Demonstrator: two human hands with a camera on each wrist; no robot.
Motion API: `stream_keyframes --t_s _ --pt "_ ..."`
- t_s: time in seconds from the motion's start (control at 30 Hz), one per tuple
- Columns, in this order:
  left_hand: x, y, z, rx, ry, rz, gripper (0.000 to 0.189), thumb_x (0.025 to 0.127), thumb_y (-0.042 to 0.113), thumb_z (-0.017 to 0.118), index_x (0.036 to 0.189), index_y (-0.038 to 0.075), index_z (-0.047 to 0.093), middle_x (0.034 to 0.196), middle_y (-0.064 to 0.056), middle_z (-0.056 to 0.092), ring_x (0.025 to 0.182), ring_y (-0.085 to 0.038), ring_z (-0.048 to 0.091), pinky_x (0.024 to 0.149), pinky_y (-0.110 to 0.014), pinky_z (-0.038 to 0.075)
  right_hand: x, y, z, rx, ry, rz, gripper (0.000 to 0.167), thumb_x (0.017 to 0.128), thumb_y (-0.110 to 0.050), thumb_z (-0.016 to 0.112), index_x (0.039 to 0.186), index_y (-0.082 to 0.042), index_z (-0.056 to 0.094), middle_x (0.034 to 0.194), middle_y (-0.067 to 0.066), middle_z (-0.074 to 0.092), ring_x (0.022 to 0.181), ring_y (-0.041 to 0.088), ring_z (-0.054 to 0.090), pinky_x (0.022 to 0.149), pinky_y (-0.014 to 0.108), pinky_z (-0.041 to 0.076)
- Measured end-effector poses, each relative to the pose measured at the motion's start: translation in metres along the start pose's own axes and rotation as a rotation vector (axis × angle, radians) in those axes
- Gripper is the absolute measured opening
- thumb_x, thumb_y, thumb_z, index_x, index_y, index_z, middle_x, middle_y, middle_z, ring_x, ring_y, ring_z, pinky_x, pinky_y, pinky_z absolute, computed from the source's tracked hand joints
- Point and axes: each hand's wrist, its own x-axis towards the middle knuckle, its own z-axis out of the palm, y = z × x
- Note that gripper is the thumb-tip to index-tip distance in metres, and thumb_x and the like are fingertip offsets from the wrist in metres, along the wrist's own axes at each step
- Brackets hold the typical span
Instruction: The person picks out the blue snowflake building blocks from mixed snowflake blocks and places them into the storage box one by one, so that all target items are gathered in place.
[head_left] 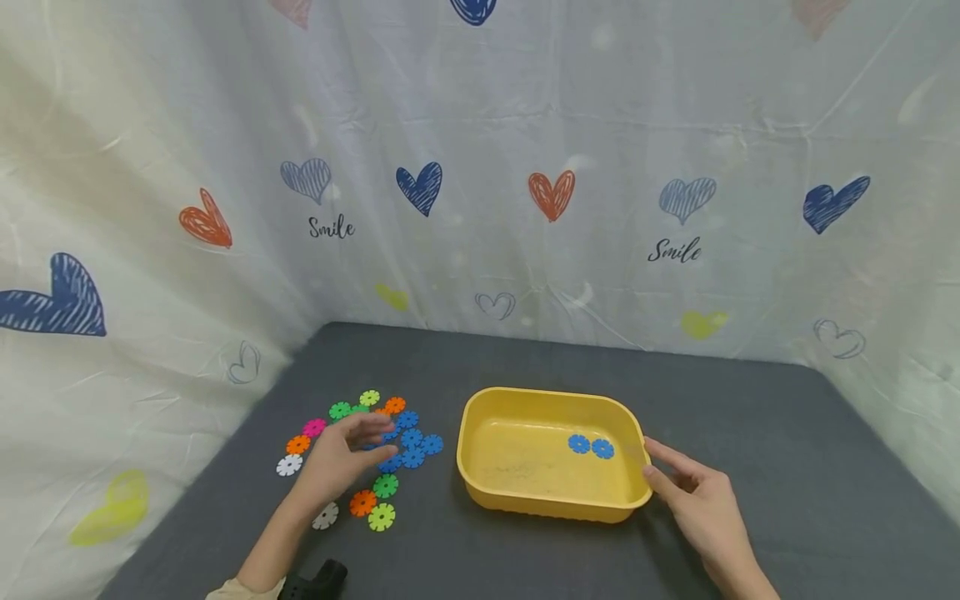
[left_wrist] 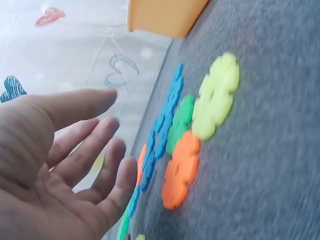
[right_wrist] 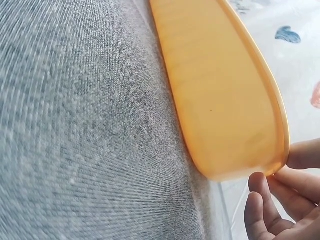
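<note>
My left hand [head_left: 333,462] hovers over the left pile of notched plastic discs, fingers loosely bent and holding nothing. Blue discs [head_left: 412,438] lie just past its fingertips. A green disc [left_wrist: 181,125], an orange disc [left_wrist: 180,172] and a yellow-green disc [left_wrist: 216,97] show beside that hand in the left wrist view. A yellow plastic tub [head_left: 517,475] stands in the middle of the table. Inside it, toward the right, lie two blue discs, one [head_left: 578,444] beside the other [head_left: 603,448]. My right hand [head_left: 705,508] pinches the tub's right rim between thumb and fingers.
Pink [head_left: 314,427], white [head_left: 289,465] and more orange discs [head_left: 298,444] spread left of my left hand. A dark grey cloth [head_left: 780,467] covers the table. Behind and to the left hangs a pale curtain [head_left: 480,100] with printed hearts. A black object [head_left: 318,579] shows at the near edge.
</note>
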Motion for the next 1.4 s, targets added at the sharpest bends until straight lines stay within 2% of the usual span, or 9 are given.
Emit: stream_keyframes --t_s 0.2,0.57,0.8,1.0,1.4 --pt "0.003 -0.005 -0.004 -0.01 -0.072 -0.027 0.047 0.085 0.011 0.079 0.128 0.003 0.062 0.122 -0.01 0.065 0.109 -0.03 0.061 0.083 -0.037 0.054 0.0 -0.001 -0.001 0.004 0.004 -0.004 0.049 0.092 -0.031 0.072 0.138 -0.015 0.06 0.09 0.006 0.068 0.081 0.018 0.053 0.06 0.027 0.044" --pt "0.001 -0.011 -0.01 -0.025 -0.152 -0.018 0.042 0.087 0.005 0.075 0.126 -0.004 0.061 0.121 -0.017 0.065 0.109 -0.033 0.06 0.081 -0.032 0.054 0.001 0.0 0.001 0.005 0.001 -0.004 0.051 0.092 -0.034 0.072 0.137 -0.015 0.061 0.092 0.005 0.069 0.081 0.017 0.054 0.06 0.027 0.044" --pt "0.004 -0.015 -0.009 0.012 -0.153 -0.037 0.04 0.084 0.001 0.076 0.123 0.0 0.064 0.117 -0.012 0.067 0.107 -0.03 0.06 0.08 -0.03 0.054 0.0 0.0 0.0 0.007 -0.001 0.0 0.051 0.092 -0.036 0.072 0.138 -0.016 0.06 0.091 0.005 0.068 0.08 0.018 0.053 0.06 0.027 0.043" --pt "0.002 -0.015 -0.009 0.062 -0.152 -0.027 0.038 0.084 0.003 0.076 0.121 0.001 0.065 0.114 -0.009 0.068 0.102 -0.026 0.061 0.079 -0.03 0.054 -0.001 0.0 -0.001 0.004 -0.014 -0.001 0.05 0.092 -0.034 0.071 0.138 -0.018 0.06 0.088 0.005 0.067 0.081 0.019 0.052 0.059 0.027 0.042" --pt "0.004 -0.015 -0.012 0.075 -0.186 -0.013 0.042 0.083 0.0 0.076 0.123 0.002 0.064 0.116 -0.01 0.067 0.103 -0.028 0.06 0.076 -0.029 0.055 -0.001 -0.001 -0.001 0.011 -0.001 -0.019 0.05 0.092 -0.036 0.07 0.138 -0.018 0.06 0.097 0.005 0.07 0.083 0.018 0.055 0.06 0.027 0.044"
